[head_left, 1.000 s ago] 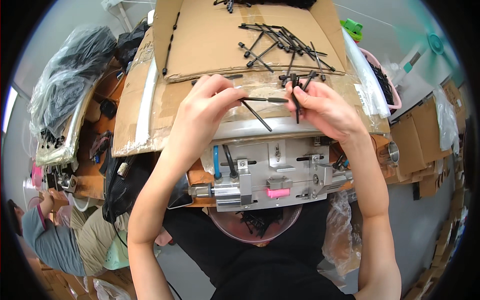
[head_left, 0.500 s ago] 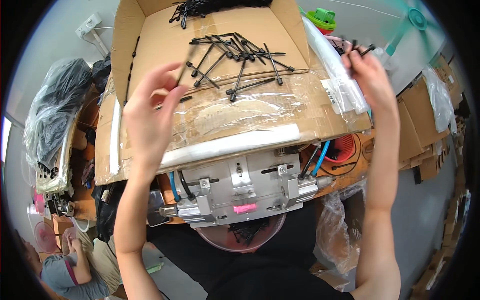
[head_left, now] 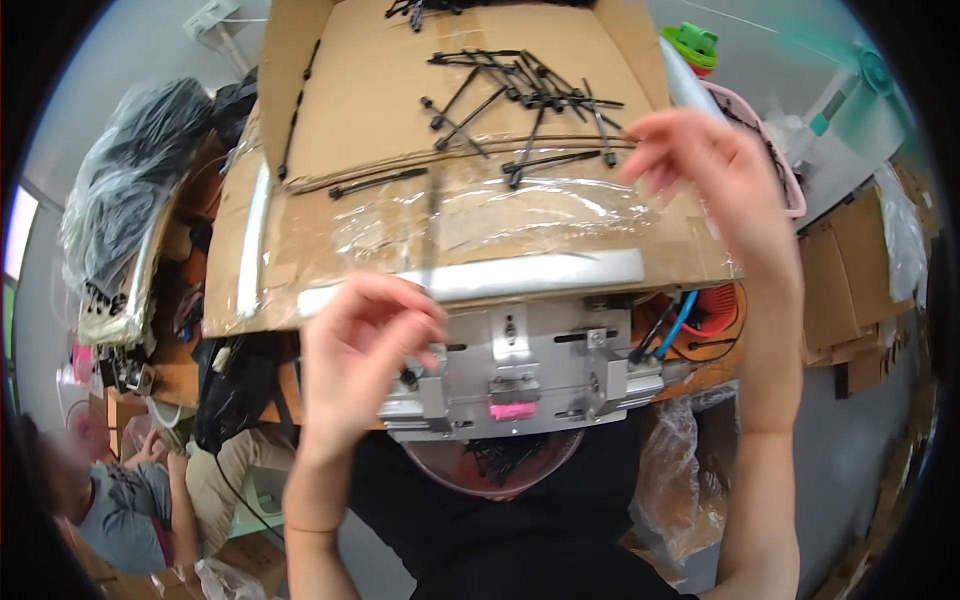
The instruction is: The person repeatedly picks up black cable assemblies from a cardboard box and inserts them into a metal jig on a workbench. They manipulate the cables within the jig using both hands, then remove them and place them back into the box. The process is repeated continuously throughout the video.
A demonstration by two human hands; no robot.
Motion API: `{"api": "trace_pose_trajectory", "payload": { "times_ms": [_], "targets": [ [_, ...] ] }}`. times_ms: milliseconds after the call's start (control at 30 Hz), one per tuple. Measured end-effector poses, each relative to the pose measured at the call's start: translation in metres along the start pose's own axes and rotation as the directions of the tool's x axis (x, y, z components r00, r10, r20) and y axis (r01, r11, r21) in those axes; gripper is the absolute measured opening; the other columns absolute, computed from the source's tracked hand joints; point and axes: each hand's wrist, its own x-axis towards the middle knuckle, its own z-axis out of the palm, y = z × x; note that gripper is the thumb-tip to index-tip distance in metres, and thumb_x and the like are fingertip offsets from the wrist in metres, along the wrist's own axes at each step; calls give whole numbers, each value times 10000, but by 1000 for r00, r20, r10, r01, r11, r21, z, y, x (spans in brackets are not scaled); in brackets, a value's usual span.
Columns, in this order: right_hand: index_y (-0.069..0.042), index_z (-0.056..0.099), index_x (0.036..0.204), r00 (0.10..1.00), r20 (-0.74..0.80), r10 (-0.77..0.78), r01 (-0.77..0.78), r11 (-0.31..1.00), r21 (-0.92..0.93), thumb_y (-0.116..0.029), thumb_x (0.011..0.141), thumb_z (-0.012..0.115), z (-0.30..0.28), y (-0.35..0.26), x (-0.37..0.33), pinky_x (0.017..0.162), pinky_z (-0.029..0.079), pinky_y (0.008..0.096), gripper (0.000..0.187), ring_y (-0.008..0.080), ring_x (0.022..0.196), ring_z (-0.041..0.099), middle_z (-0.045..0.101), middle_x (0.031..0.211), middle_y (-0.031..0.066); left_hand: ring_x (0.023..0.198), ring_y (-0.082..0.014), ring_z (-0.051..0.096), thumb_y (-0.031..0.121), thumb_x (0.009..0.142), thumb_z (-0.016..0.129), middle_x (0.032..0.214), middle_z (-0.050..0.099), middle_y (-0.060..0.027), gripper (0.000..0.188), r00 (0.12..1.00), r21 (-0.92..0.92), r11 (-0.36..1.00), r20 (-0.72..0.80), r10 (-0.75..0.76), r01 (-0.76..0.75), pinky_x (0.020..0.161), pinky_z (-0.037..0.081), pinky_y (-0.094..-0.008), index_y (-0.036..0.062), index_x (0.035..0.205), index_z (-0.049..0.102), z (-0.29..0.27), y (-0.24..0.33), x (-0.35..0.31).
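My left hand hovers over the left side of a metal fixture. Between its thumb and fingers it pinches a slim black rod, upright and blurred by motion. My right hand is over the right edge of the cardboard box, fingers loosely apart, and I see nothing in it. Several black rods with thick collars lie crossed in a loose pile on the cardboard. A single black rod lies apart from them on the taped flap. A pink block sits at the fixture's front middle.
Below the fixture is a clear bowl holding black pieces. A red basket and blue tube are to the right, with a pink basket farther back. At lower left another person sits. A fan stands far right.
My left hand has come down and right from the cardboard toward the fixture with the rod. The right hand has left the pink basket side, moving left, and the black pieces no longer show in it.
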Motion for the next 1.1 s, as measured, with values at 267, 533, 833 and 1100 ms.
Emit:
{"api": "trace_pose_trajectory", "payload": {
  "times_ms": [267, 533, 833, 1100],
  "targets": [
    [84, 638, 1071, 986, 18, 163, -152, 863, 481, -125, 957, 609, 125, -31, -51, 683, 571, 302, 240, 224, 774, 705, 714, 879, 207, 904, -170, 640, -114, 877, 616, 1043, 596, -143, 152, 988, -284, 952, 135, -73, 109, 695, 569, -248, -72, 1019, 586, 23, -22, -61],
    [44, 666, 1087, 960, -4, 280, -250, 863, 439, -65, 911, 666, 134, -29, -90, 713, 582, 261, 207, 153, 813, 702, 721, 896, 134, 833, -168, 650, -145, 720, 725, 968, 627, -95, 399, 991, 204, 972, 80, 105, -120, 655, 570, -269, 3, 1089, 690, 31, -34, -103],
    [20, 690, 1070, 903, -413, 119, -128, 992, 6, -114, 958, 613, 119, -20, -139, 669, 532, 227, 191, 127, 801, 686, 721, 899, 99, 775, -233, 536, 30, 695, 782, 855, 532, -88, 785, 962, 872, 425, 158, 224, -242, 692, 468, -356, -63, 1396, 442, 77, -93, -132],
    [53, 683, 1037, 842, -511, 171, -147, 985, 88, -101, 980, 573, 115, -14, -161, 658, 513, 230, 197, 135, 803, 677, 708, 860, 105, 782, -197, 493, 53, 785, 680, 866, 483, -71, 686, 960, 932, 241, 244, 138, -271, 737, 463, -315, -87, 1401, 412, 82, -98, -122]
  ]
}}
